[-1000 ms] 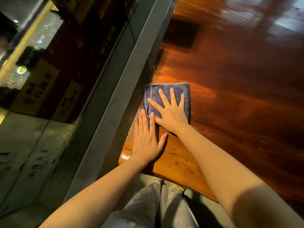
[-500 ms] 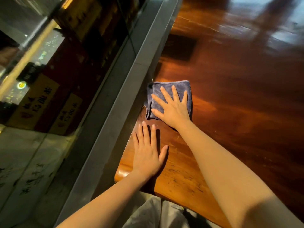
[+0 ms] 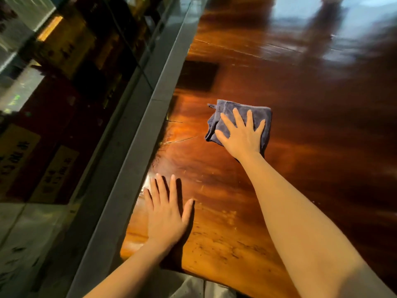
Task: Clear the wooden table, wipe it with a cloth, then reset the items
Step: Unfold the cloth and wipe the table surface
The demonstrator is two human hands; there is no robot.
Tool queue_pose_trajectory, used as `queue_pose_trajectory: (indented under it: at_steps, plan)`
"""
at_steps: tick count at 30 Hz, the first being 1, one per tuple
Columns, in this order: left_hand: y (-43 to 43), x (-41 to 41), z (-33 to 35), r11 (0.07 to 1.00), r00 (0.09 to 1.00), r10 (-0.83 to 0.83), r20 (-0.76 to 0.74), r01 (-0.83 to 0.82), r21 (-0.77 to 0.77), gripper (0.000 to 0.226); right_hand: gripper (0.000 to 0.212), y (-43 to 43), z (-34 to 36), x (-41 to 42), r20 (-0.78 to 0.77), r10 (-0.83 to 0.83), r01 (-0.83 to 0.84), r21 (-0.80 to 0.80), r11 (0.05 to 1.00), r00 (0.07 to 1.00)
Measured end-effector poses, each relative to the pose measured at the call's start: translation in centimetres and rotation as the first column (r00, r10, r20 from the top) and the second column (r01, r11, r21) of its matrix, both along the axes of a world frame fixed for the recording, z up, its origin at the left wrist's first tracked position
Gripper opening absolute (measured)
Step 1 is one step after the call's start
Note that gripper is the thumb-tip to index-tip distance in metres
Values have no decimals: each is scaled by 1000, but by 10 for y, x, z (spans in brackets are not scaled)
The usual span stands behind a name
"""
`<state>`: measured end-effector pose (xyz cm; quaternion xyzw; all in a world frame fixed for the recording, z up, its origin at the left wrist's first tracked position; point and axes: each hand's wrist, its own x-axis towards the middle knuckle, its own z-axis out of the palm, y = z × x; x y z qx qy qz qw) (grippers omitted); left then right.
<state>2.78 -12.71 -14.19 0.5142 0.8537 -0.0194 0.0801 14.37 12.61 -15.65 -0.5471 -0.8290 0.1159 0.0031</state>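
The shiny brown wooden worktop (image 3: 300, 147) fills most of your view. Your right hand (image 3: 241, 134) lies flat on the folded blue cloth (image 3: 258, 117), fingers spread, a little in from the left edge. Your left hand (image 3: 166, 214) rests flat by the near left corner, fingers close together, thumb out.

dim, warm light | pale glare on tabletop (image 3: 300, 190) far beyond right hand (image 3: 241, 136) | edges blurred, bowed by wide lens
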Motion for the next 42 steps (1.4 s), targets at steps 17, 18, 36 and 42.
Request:
queue_pose_trajectory:
  at_steps: [17, 18, 36, 42]
  plan:
    - [2, 5, 5, 999, 1000, 5, -2, -5, -36, 78, 62, -26, 8, 149, 74, -362, 364, -8, 931, 929]
    - [2, 5, 5, 999, 1000, 2, -6, -3, -37, 78, 62, -32, 9, 151, 71, -378, 379, -8, 925, 923]
    - [1, 0, -2, 999, 999, 41, 7, -41, -4, 85, 64, -158, 16, -27, -7, 119, -119, -72, 990, 993]
    - [-1, -1, -5, 998, 999, 52, 16, -53, 27, 88, 61, -117, 11, -82, -4, 325, -325, -64, 944, 946]
